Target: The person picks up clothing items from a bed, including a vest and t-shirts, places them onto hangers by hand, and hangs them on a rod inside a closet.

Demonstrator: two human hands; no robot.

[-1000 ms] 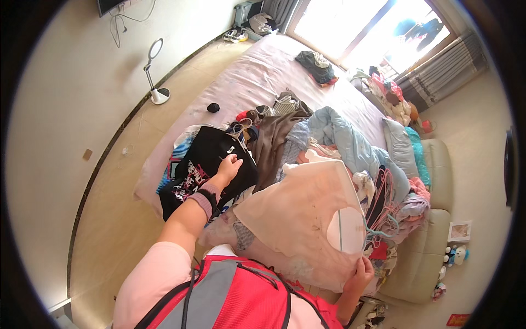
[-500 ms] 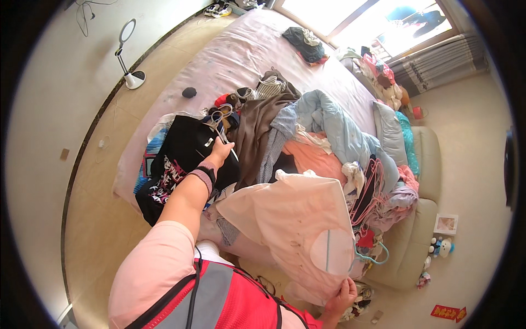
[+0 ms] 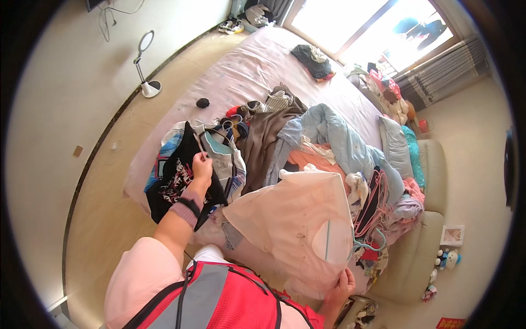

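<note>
My left hand point(image 3: 203, 166) is closed at the upper edge of a black printed T-shirt point(image 3: 183, 183), which lies bunched on the bed. A thin pale strip point(image 3: 198, 143) rises from my fingers; I cannot tell whether it belongs to the shirt or a hanger. Beside it a white garment with pale blue inside point(image 3: 219, 145) shows. My right hand point(image 3: 344, 282) pinches the edge of a pale pink shirt point(image 3: 268, 211), spread out in front of me. A teal hanger point(image 3: 377, 241) runs through its neck opening, the hook sticking out on the right.
On the bed point(image 3: 241, 63) lie a brown cloth point(image 3: 263, 137), a light blue quilt point(image 3: 334, 131), pink hangers point(image 3: 370, 203) and a grey pillow point(image 3: 394, 140). A beige sofa point(image 3: 422, 241) stands at the right. A round mirror lamp point(image 3: 149, 88) stands by the left wall.
My left hand has drawn back toward me and to the left, pulling the black T-shirt along. The white garment beneath is now uncovered. My right hand still holds the pink shirt.
</note>
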